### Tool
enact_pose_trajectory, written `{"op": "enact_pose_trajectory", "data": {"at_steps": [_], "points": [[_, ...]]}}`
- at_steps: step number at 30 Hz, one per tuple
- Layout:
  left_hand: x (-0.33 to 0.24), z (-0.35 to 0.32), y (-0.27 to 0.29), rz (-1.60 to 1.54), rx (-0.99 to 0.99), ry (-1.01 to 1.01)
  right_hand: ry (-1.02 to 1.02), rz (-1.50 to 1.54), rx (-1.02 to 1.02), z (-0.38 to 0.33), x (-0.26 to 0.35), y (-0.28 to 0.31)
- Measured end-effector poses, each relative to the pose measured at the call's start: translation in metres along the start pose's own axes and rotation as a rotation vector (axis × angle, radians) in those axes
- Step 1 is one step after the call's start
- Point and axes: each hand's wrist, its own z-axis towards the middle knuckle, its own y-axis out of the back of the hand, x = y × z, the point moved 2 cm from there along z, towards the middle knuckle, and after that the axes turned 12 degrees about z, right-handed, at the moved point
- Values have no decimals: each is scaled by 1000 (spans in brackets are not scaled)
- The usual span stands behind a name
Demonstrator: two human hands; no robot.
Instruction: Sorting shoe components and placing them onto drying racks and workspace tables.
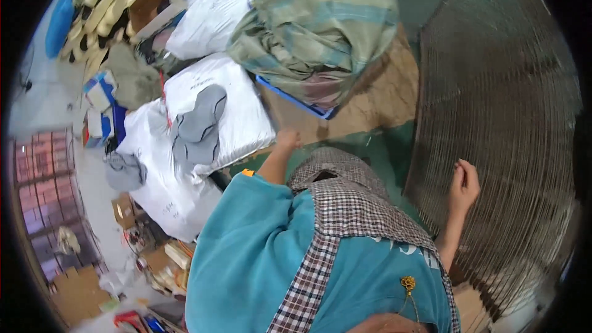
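My left hand (288,140) is in front of my body, near the right edge of a full white sack (250,126). It looks small and blurred, and how its fingers lie does not show. On my right, my right hand (465,185) is raised beside a tall rack of close-set metal wires (493,111). Its fingers are loosely bent with nothing visible in them; whether it touches the rack I cannot tell. Grey, curved flat pieces with dark edging (200,120) lie on the white sacks. I wear a checked apron (351,200) over a teal top.
Ahead, a large green striped cloth bundle (314,18) sits in a blue crate (296,98) on brown cardboard (388,95). Another white sack (213,18) lies behind, near a heap of cream and black shoe-sole-like pieces (105,12). Small boxes (102,111) and a barred window (52,191) are at left.
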Motion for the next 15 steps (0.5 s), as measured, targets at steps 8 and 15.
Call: {"op": "enact_pose_trajectory", "data": {"at_steps": [8, 15], "points": [[36, 52, 66, -332, -183, 230, -692, 624, 246, 62, -79, -176], [27, 203, 77, -581, -220, 235, -1299, 368, 431, 28, -158, -333]]}}
